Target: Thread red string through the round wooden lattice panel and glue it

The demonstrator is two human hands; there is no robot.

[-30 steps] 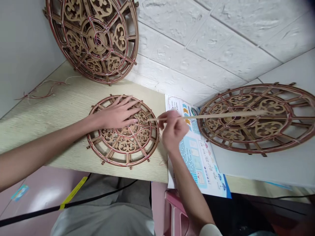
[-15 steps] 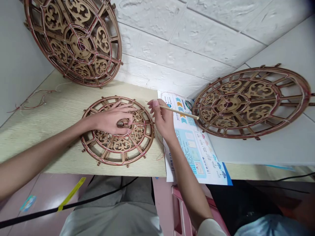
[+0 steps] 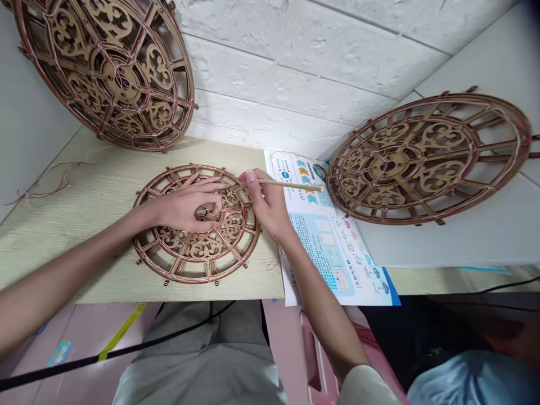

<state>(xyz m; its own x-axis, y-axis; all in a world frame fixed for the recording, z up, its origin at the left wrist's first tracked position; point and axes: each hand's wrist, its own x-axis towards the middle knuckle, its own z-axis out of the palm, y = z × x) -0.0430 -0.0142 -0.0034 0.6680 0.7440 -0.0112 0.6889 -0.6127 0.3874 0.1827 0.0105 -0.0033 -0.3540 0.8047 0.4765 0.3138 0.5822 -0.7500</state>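
Observation:
My left hand (image 3: 183,205) lies on a flat laser-cut wooden wheel (image 3: 196,248), its fingers curled around the central hub. A small round part shows between them. Thin red cord is laced around the wheel's frame. My right hand (image 3: 264,202) pinches a thin wooden stick (image 3: 291,185) and hangs just over the wheel's right rim. The stick points right, across a printed leaflet (image 3: 333,253). The hands are close together, and the left hand hides much of the hub.
A pale wood-grain board (image 3: 236,287) lies under the wheel, with loose red wires (image 3: 46,185) at its left. Two larger laced wheels (image 3: 122,84) (image 3: 422,160) lie beyond, against a white brick-textured wall (image 3: 287,73). My grey lap (image 3: 198,360) and a pink stool (image 3: 320,360) show below.
My left hand has gone from lying flat on the wheel to curling around the hub. My right hand has moved left to the rim, and the stick has swung off the far wheel.

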